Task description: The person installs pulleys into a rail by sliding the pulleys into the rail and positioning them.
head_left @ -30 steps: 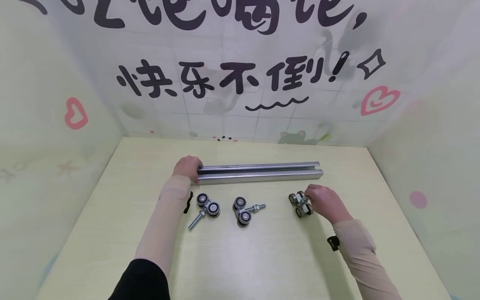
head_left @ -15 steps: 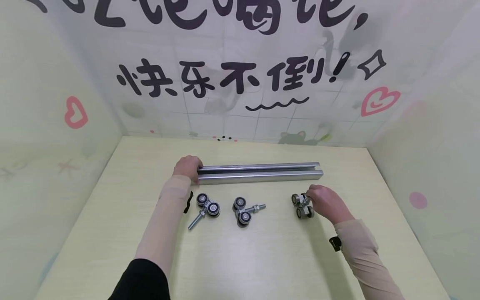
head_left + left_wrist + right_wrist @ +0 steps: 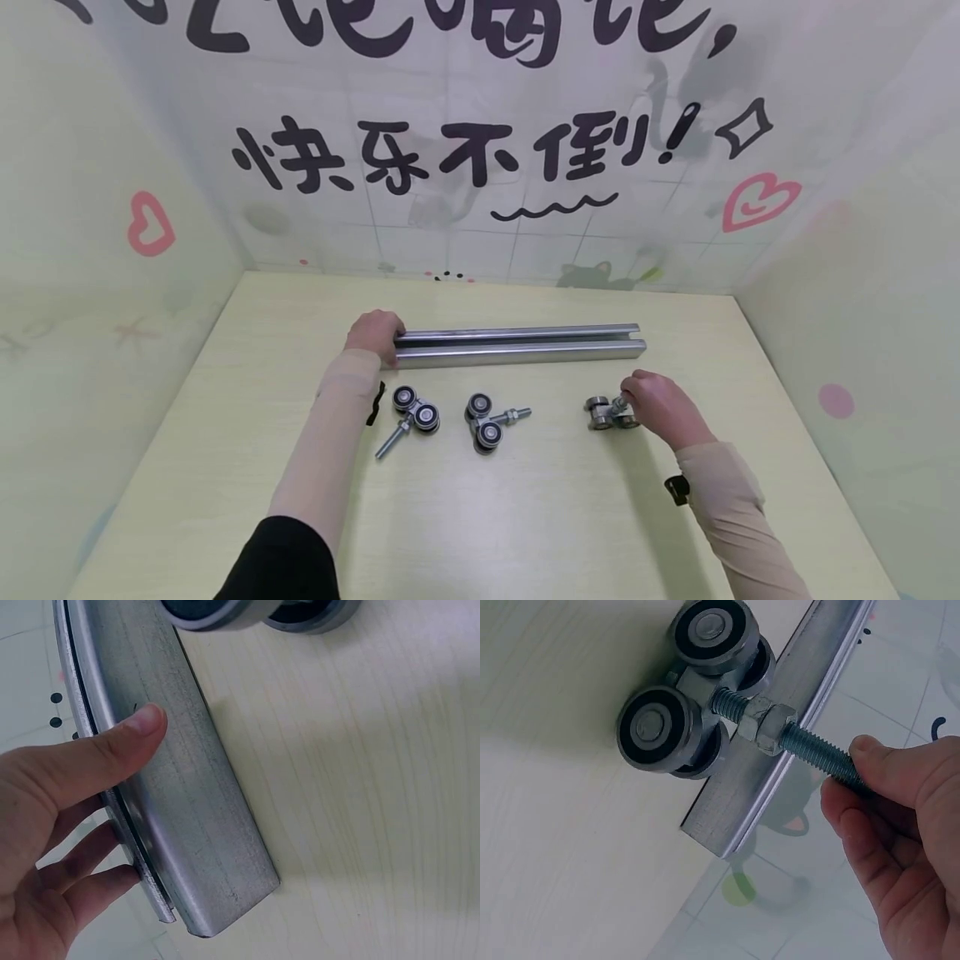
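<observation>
A slotted metal rail (image 3: 517, 353) lies across the back of the table, its open slot facing up. My left hand (image 3: 373, 335) grips its left end, thumb (image 3: 142, 724) on the near side wall and fingers over the far side. In my right hand (image 3: 663, 407), thumb and fingers pinch the threaded bolt (image 3: 817, 754) of a roller trolley (image 3: 611, 412), just in front of the rail's right end. Its paired wheels (image 3: 651, 729) and two nuts show in the right wrist view. Whether those wheels touch the table I cannot tell.
Two more roller trolleys lie on the table (image 3: 480, 517) in front of the rail: a left one (image 3: 415, 410) with its bolt toward me, and a middle one (image 3: 486, 423) with its bolt to the right. A printed backdrop (image 3: 450, 242) stands behind and at both sides.
My right hand has shifted slightly right and turned the trolley, so its wheels now sit in a flatter row. The left hand and rail have stayed put.
</observation>
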Available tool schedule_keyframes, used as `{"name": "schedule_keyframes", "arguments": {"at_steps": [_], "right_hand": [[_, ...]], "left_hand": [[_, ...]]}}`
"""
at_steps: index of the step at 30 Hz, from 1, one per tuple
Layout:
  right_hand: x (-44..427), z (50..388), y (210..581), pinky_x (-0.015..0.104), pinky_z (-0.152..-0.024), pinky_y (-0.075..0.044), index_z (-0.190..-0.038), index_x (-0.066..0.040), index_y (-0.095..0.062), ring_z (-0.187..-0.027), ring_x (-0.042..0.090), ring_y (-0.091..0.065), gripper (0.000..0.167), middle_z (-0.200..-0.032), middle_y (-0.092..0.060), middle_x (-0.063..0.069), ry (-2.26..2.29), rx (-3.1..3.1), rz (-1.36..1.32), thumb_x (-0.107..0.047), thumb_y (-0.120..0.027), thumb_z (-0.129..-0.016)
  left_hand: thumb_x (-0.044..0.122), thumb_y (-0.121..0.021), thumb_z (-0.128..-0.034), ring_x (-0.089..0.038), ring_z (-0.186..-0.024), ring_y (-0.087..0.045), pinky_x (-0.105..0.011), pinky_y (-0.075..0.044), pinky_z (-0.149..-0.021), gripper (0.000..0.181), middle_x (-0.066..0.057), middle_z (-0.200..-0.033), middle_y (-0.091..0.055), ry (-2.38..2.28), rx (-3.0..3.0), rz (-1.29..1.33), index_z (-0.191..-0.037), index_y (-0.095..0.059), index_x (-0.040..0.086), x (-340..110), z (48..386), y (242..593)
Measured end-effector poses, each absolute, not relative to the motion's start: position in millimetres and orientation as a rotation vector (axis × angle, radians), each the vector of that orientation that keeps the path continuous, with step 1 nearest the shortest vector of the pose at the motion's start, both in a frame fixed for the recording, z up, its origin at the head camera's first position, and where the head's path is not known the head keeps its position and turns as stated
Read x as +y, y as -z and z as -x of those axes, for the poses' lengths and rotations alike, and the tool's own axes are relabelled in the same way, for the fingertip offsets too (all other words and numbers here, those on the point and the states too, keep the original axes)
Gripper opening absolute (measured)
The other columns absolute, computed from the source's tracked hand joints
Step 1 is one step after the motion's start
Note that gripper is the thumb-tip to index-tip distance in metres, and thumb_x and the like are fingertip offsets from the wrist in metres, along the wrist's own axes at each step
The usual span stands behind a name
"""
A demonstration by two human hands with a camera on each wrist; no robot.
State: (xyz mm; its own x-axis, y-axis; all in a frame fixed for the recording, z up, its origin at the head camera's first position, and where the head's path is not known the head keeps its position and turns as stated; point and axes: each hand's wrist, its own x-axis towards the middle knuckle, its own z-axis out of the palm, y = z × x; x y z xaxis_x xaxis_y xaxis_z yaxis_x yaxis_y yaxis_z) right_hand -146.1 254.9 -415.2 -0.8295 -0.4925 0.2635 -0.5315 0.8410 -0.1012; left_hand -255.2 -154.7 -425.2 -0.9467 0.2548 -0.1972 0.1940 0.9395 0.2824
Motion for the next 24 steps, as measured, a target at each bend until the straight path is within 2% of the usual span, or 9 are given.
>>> {"name": "schedule_keyframes", "arguments": {"at_steps": [14, 24], "right_hand": [[263.4, 145.7, 419.6, 0.032, -0.056, -0.050, -0.073, 0.003, -0.064, -0.061, 0.020, -0.060, 0.008, -0.067, -0.058, 0.007, -0.320, -2.799, -0.769, 0.011, -0.064, -0.071], [265.6, 143.4, 426.9, 0.029, -0.053, -0.048, -0.073, 0.000, -0.062, -0.058, 0.014, -0.054, 0.011, -0.067, -0.058, 0.005, -0.430, -2.800, -0.703, 0.010, -0.067, -0.070]], "left_hand": [[0.003, -0.083, -0.0524, -0.031, -0.093, -0.059, -0.043, -0.047, -0.085, 0.059, -0.016, -0.104, -0.065, -0.389, 2.862, -0.356, -0.108, -0.064, 0.001, -155.9, 256.1, 426.9], [0.003, -0.082, -0.0545, -0.032, -0.096, -0.058, -0.043, -0.046, -0.086, 0.059, -0.017, -0.107, -0.063, -0.387, 2.845, -0.342, -0.110, -0.062, 0.000, -155.7, 257.9, 426.8]]}}
